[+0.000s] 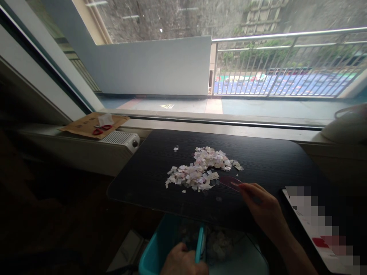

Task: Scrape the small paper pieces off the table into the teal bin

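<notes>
A loose pile of small cut paper pieces (197,172) lies on the black tabletop (143,164), with a few scraps apart from it. My right hand (262,202) pinches one end of a thin, see-through reddish oval piece (230,183), whose other end reaches the pile's right edge. Below the table's front edge stands a teal bin (151,248). My left hand (183,261) is closed on the bin's rim, its fingers partly hidden. The inside of the bin is dark.
More paper scraps (219,244) lie in a pale container or bag beside the bin. A partly blurred flat device (309,229) lies at the table's right. On the window ledge are red-handled scissors (102,130), a brown envelope (77,126) and a white slotted box (123,139).
</notes>
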Available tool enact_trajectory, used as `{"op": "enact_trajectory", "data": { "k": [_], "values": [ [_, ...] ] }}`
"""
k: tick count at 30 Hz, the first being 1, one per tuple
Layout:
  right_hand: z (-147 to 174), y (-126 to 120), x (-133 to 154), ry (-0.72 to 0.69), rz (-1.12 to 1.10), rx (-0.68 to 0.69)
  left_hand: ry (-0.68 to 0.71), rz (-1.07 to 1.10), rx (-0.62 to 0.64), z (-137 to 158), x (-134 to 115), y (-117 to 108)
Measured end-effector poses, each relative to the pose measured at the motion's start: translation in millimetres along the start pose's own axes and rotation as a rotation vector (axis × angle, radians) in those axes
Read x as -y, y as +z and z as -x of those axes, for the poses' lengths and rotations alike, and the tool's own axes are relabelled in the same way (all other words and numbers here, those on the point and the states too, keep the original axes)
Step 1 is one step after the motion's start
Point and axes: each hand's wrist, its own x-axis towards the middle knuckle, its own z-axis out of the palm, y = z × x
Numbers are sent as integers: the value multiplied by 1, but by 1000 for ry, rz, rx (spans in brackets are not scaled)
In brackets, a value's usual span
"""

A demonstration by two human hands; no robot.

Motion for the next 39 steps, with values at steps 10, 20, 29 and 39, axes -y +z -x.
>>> {"op": "enact_trajectory", "data": {
  "k": [10, 20, 29, 39],
  "values": [
    [2, 7, 16, -64, 5, 105, 12, -57, 100, -8, -10, -6],
    [-14, 13, 18, -18, 54, 31, 46, -35, 65, -7, -6, 1],
    [12, 13, 24, -58, -29, 155, 111, -54, 84, -13, -11, -5],
    [22, 17, 34, -36, -58, 220, 90, -117, 279, -21, -23, -23]
  ]
}}
